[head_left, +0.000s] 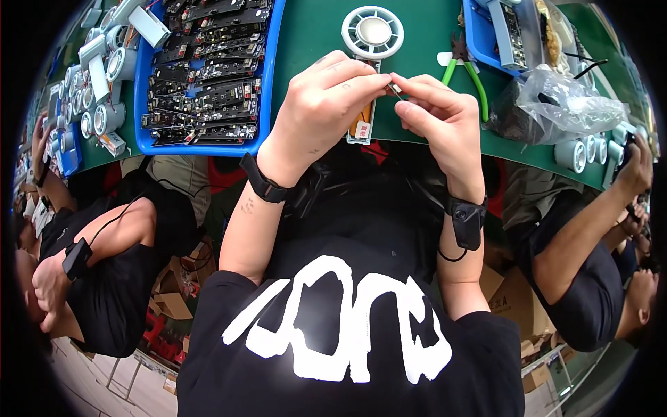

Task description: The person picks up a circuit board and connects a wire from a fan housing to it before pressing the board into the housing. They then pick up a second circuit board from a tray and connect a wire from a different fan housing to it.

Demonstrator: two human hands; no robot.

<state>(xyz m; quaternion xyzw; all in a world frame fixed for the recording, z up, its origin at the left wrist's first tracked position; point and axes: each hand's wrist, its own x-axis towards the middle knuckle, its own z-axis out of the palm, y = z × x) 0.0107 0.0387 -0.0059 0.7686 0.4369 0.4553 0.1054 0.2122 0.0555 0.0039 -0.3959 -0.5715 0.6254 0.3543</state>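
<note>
My left hand (325, 101) is closed in a pinch, its fingertips meeting those of my right hand over the handle of a fan. The right hand (441, 115) pinches a tiny part (395, 89), pale with a thin dark piece; it looks like a small connector, too small to be sure. What the left fingertips grip is mostly hidden. Beneath both hands lies a white handheld fan (373, 31), its round grille at the far end. Its handle (359, 132) is open, showing something orange inside; my left hand covers part of it.
A blue tray (267, 76) of dark circuit boards stands at left, beside several pale blue fan housings (108, 118). Green-handled cutters (479, 90) lie to the right. Beyond them are another blue tray (476, 42) and a clear plastic bag (573, 104). People sit on both sides.
</note>
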